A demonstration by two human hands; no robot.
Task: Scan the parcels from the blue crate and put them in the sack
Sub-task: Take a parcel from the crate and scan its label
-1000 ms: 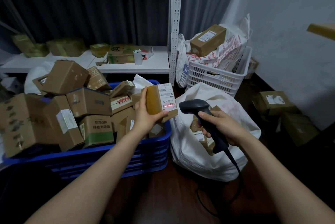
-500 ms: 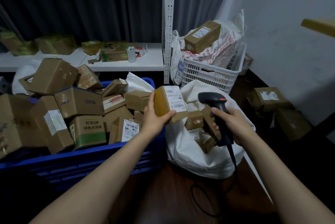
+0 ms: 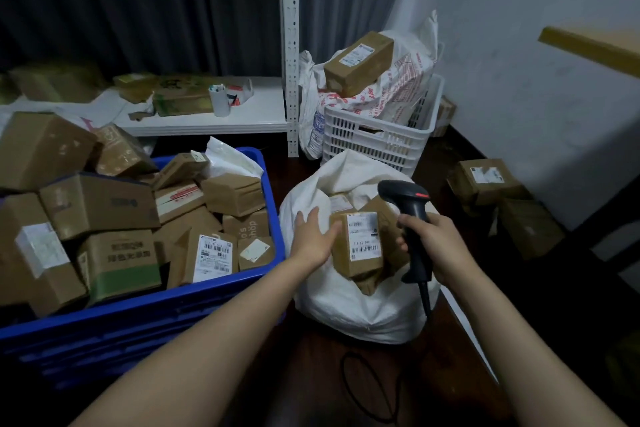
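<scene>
Left hand (image 3: 313, 239): open, fingers spread and nearly straight, holding nothing; the thumb side lies against, or just beside, the left face of the parcel (image 3: 362, 246). Actual contact cannot be confirmed.
Right hand (image 3: 438, 243): fingers wrapped round the handle of the scanner (image 3: 412, 208), which stands upright with its head turned left, above the parcel's far end.
Parcel location: immediately right of the left hand and between the two hands, lying on top of other boxes in the open mouth of the sack (image 3: 346, 309).
Parcel orientation: the labelled face is turned up toward the camera, with barcodes visible. The long axis runs away from the person, its far end leaning slightly left and its near end dipping toward the sack's front edge.
Step in hand: judged to be the deposit, with the parcel resting in the sack and the left hand loose beside it.
Next move: judged to call for the left hand to go left to the blue crate (image 3: 207, 291), take one box from the heap and turn its label toward the scanner head.
Caution: the parcel sits high on the pile and may slide forward.
Beyond the hands: a white basket (image 3: 377, 139) lies past the sack, and the scanner cable (image 3: 349, 381) loops on the floor nearer the person.
</scene>
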